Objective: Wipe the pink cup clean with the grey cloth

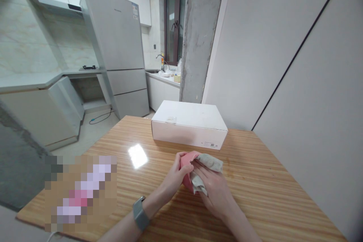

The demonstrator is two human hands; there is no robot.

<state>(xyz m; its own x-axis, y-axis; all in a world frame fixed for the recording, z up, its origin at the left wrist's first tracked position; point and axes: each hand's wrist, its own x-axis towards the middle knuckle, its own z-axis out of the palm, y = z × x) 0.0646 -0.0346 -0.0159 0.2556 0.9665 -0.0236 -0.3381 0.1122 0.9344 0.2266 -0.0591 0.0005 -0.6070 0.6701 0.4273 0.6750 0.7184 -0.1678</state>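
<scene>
Left grip (172, 174) closed round pink piece (185, 162), right grip (214, 192) pressing beige cloth (210, 162) against it, both held between grips. Cloth judged light, soft; take by free edge. White carton (188, 125) ahead of grips on table (269, 185).

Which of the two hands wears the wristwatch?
The left hand, holding the pink item: a grey watch sits on its wrist; the right hand, on the beige cloth, has a bare wrist.
</scene>
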